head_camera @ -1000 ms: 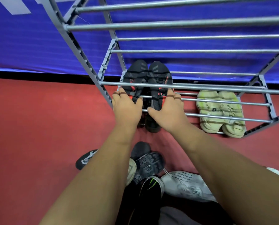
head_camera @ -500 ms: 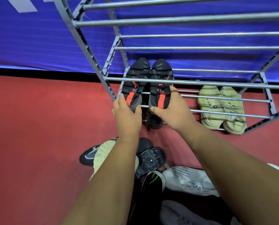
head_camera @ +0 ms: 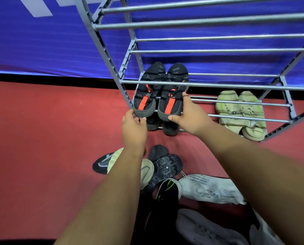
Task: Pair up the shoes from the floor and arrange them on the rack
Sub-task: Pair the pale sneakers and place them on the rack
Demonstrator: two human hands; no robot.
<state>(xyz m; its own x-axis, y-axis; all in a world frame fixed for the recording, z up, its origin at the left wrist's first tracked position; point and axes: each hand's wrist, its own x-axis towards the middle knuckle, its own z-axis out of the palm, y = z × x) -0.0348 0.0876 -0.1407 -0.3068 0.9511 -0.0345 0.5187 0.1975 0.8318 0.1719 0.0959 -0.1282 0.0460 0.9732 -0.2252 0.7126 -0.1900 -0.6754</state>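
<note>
backdrop: blue banner (head_camera: 41, 50) | white marks (head_camera: 41, 7) top left | black strip (head_camera: 41, 77) along its base

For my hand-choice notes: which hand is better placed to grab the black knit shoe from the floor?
Likely left: the black knit shoe lies beside that forearm; the left hand pinches only a heel edge of the black-and-orange pair, the right hand grips more.

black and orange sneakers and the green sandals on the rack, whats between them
Head view: only bare rack rods over red floor between sneakers and sandals; the right hand grips the sneakers at that gap's edge.
</note>
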